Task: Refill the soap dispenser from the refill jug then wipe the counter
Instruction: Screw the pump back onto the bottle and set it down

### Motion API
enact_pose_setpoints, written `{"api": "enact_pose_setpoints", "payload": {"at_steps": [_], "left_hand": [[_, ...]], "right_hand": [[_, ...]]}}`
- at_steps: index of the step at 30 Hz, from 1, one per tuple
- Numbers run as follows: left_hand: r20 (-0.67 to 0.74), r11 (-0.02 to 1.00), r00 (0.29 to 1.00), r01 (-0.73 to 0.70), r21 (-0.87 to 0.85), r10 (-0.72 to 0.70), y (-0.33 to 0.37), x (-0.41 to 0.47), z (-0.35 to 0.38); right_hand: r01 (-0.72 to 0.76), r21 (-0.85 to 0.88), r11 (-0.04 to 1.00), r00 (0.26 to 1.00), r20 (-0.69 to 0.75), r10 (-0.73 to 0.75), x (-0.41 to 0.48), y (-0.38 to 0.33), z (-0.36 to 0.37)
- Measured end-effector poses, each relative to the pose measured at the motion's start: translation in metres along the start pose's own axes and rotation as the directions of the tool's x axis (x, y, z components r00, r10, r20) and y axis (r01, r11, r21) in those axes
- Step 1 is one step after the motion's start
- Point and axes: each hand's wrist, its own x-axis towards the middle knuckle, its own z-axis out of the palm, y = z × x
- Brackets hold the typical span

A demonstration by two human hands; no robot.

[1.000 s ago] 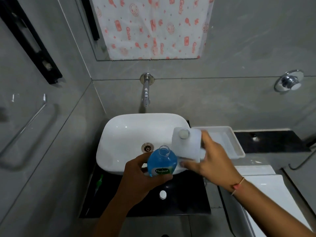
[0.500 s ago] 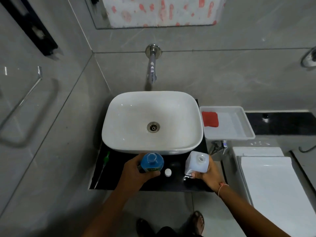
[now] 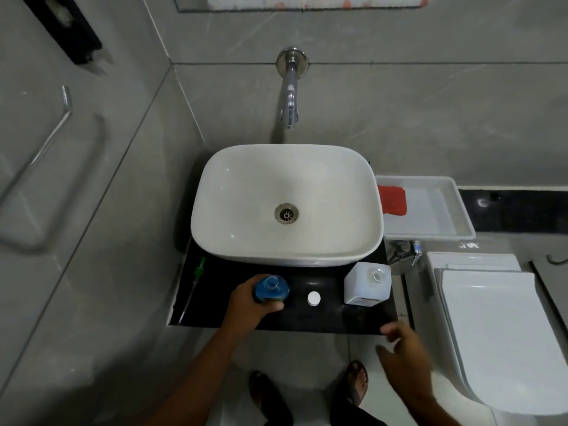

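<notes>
The blue soap dispenser bottle (image 3: pixel 271 288), its neck uncapped, stands on the black counter (image 3: pixel 332 315) in front of the basin. My left hand (image 3: pixel 252 305) is wrapped around it. The white square refill jug (image 3: pixel 367 283) stands upright and uncapped at the counter's right end. Its small white cap (image 3: pixel 313 298) lies between bottle and jug. A green pump with its tube (image 3: pixel 196 279) lies at the counter's left end. My right hand (image 3: pixel 402 345) hovers off the counter's front right corner, fingers apart, holding nothing. A red cloth (image 3: pixel 392 200) lies in a white tray (image 3: pixel 461 210).
The white basin (image 3: pixel 287 204) fills the back of the counter under a wall tap (image 3: pixel 289 93). A toilet with closed lid (image 3: pixel 498 333) stands close on the right. A towel rail (image 3: pixel 40 155) runs along the left wall. My sandalled feet (image 3: pixel 307 392) are on the floor below.
Bottle and jug came down from over the basin onto the counter. My right hand has let go of the jug and drawn back toward me. The left still holds the bottle.
</notes>
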Motion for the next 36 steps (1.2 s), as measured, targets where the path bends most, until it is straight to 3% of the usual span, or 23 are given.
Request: {"api": "enact_pose_setpoints", "payload": {"at_steps": [3,6,10,16,18,20,23,28,36], "left_hand": [[0.02,1.0,1.0,0.02,0.011,-0.021,-0.013,0.011,0.0],[0.039,0.999,0.999,0.037,0.038,-0.038,-0.023,0.02,0.0],[0.051,0.999,0.998,0.038,0.033,-0.04,-0.03,0.027,0.001],[0.107,0.994,0.994,-0.01,0.108,-0.001,-0.029,0.025,-0.01],[0.036,0.971,0.999,-0.017,0.24,0.008,-0.027,0.02,-0.023],[-0.188,0.936,0.98,0.01,0.353,0.06,-0.028,0.013,-0.042],[-0.51,0.909,0.858,0.165,0.383,0.059,-0.031,0.006,-0.071],[-0.516,0.808,0.851,0.371,0.457,-0.098,-0.034,0.033,-0.092],[-0.522,0.747,0.85,0.303,0.592,0.07,-0.046,0.043,-0.097]], "right_hand": [[0.159,0.03,0.987,0.963,0.217,-0.162,-0.018,-0.017,0.027],[0.252,0.111,0.961,0.904,0.328,-0.274,-0.01,-0.05,0.058],[0.22,0.148,0.964,0.898,0.355,-0.26,0.02,-0.081,0.093],[0.241,0.054,0.969,0.881,0.408,-0.241,0.048,-0.101,0.124],[0.277,0.027,0.961,0.873,0.41,-0.263,0.052,-0.103,0.131],[0.296,0.021,0.955,0.872,0.402,-0.279,0.054,-0.106,0.137],[0.34,0.004,0.94,0.864,0.393,-0.315,0.055,-0.113,0.145],[0.363,0.02,0.932,0.864,0.367,-0.344,0.052,-0.12,0.153],[0.321,0.028,0.947,0.89,0.332,-0.312,0.051,-0.116,0.158]]}}
